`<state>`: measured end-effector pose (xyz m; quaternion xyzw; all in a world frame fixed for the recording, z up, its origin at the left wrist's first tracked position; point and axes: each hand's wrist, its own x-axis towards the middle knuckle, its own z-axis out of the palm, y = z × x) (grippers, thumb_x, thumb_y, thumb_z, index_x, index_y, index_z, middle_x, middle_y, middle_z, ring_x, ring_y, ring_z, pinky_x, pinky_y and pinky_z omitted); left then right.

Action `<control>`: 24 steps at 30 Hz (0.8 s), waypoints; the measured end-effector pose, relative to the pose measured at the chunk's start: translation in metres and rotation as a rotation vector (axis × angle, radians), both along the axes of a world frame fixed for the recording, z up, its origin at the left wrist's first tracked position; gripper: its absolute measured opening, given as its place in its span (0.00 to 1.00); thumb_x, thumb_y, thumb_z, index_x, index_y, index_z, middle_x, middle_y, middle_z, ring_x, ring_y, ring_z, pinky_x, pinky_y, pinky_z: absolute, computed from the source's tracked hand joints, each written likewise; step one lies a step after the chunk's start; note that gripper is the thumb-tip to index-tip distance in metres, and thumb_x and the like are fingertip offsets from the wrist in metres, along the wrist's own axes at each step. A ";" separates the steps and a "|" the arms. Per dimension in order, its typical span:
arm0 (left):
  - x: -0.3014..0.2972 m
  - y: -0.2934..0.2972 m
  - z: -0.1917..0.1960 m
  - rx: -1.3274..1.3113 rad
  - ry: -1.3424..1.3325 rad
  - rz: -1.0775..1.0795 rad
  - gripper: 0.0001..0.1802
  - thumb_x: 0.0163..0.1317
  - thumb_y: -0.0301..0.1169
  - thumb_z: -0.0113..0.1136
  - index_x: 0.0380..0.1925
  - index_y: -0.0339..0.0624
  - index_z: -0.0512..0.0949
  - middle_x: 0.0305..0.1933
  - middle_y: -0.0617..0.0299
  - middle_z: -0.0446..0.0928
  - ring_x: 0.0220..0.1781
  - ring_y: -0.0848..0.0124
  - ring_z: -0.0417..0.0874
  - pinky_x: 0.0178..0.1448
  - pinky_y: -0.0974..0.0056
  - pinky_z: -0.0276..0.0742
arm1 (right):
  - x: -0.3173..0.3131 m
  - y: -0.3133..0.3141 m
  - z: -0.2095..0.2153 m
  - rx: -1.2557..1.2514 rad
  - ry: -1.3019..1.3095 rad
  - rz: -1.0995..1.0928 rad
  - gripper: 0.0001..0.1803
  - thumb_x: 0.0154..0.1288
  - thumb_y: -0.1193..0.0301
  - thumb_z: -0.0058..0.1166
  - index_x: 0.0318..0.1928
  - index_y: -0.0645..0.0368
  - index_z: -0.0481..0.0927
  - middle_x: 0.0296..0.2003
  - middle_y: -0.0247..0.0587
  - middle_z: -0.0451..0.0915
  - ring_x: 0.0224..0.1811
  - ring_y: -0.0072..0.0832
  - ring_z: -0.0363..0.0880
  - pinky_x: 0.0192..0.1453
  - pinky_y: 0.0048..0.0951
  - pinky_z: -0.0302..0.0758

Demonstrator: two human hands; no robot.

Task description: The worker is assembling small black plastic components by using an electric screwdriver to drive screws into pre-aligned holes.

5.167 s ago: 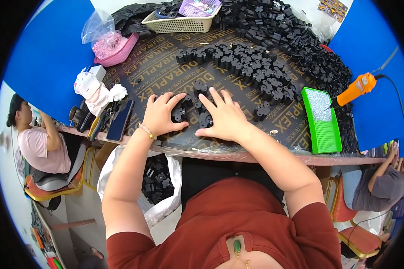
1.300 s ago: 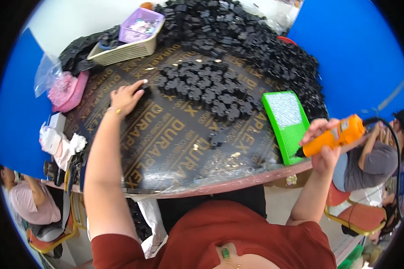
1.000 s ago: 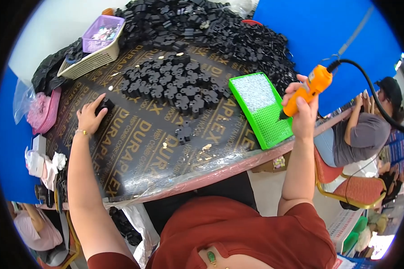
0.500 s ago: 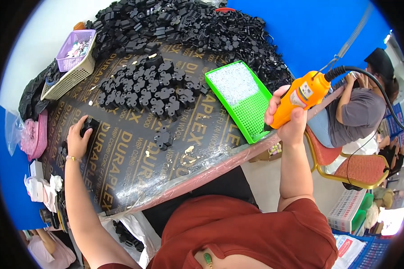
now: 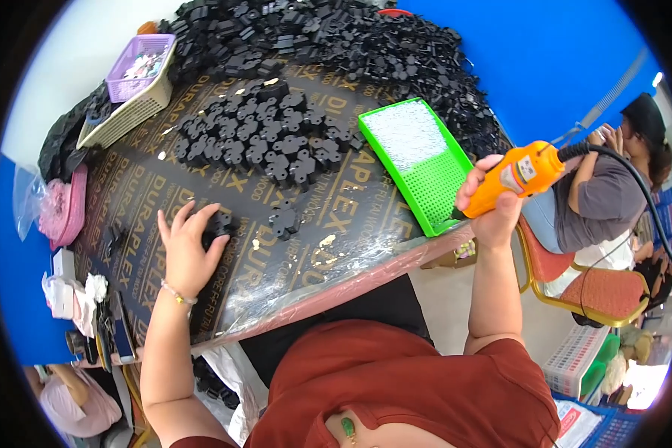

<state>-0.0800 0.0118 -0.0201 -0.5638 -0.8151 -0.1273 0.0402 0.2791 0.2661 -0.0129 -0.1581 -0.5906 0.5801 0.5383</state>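
The left hand [image 5: 187, 250] lies palm down on the desk [image 5: 306, 261] at about 9 o'clock from the picture's middle, fingers spread apart, its fingertips [image 5: 215, 240] touching a small black part [image 5: 220, 222] that sits on the dark printed mat; it presses rather than grips. Just beside that, toward 3 o'clock, another single black part [image 5: 284, 222] lies alone on the mat.

The right hand [image 5: 491, 203] is out past the desk's edge at 3 o'clock, clamped around an orange driver [image 5: 517, 176]. The tool is tilted, its tip pointing down toward the near corner of a green tray [image 5: 425, 201]; a black cable [image 5: 635, 187] leaves its rear end and curves away to the right.

The tray sits on the desk at about 1 o'clock, holding a layer of small pale pieces. At 11 o'clock from the middle a group of black parts [image 5: 265, 134] is laid out on the mat, and beyond it, along the far edge at 12 o'clock, a big heap [image 5: 328, 37] of the same. A basket [image 5: 127, 97] with a purple box [image 5: 138, 63] in it stands at 10 o'clock.

Another person [image 5: 605, 187] sits on a chair at 3 o'clock, behind the driver.
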 end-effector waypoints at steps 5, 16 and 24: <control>-0.001 0.009 0.000 0.053 -0.077 -0.076 0.37 0.59 0.49 0.62 0.68 0.51 0.68 0.72 0.47 0.64 0.75 0.49 0.60 0.78 0.36 0.41 | 0.014 0.004 -0.005 -0.031 -0.054 -0.076 0.44 0.52 0.33 0.62 0.52 0.59 0.69 0.27 0.36 0.73 0.22 0.24 0.73 0.22 0.22 0.71; -0.231 -0.119 -0.045 -0.024 0.066 0.658 0.40 0.57 0.36 0.68 0.69 0.45 0.63 0.63 0.41 0.73 0.61 0.46 0.77 0.64 0.49 0.74 | 0.027 -0.007 0.028 0.125 0.075 0.015 0.44 0.56 0.32 0.58 0.55 0.57 0.69 0.31 0.38 0.72 0.24 0.25 0.72 0.28 0.24 0.69; 0.044 -0.006 0.056 0.244 -0.411 -0.197 0.28 0.46 0.35 0.75 0.47 0.38 0.76 0.42 0.51 0.76 0.45 0.54 0.80 0.48 0.57 0.79 | 0.003 -0.033 0.038 0.153 0.123 0.020 0.45 0.55 0.32 0.59 0.54 0.61 0.68 0.30 0.42 0.74 0.23 0.29 0.75 0.26 0.27 0.73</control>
